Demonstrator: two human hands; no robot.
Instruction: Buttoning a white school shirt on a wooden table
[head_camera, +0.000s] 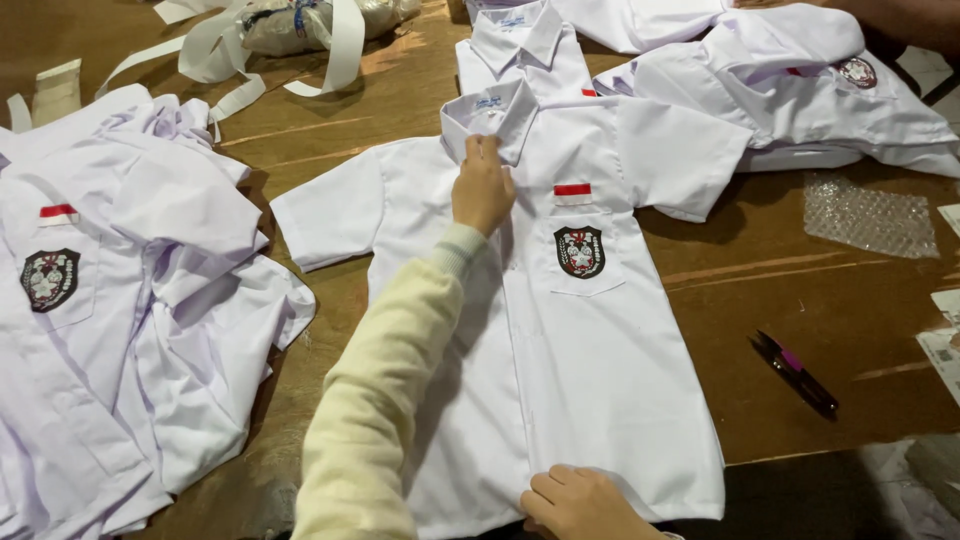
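Left hand (482, 188) pinching shirt (590, 400) below collar (492, 112), right hand (580, 503) curled, gripping hem. Risk: uneven pull, placket wrinkling, front going crooked.

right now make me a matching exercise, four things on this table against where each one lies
Things:
1 left hand
2 right hand
3 pen
4 bubble wrap

Places:
A bottom hem of the spread shirt
B bare wood right of the shirt's lower half
C collar end of the shirt's front
D table's right edge, below the folded shirts

Pairs: 1-C, 2-A, 3-B, 4-D
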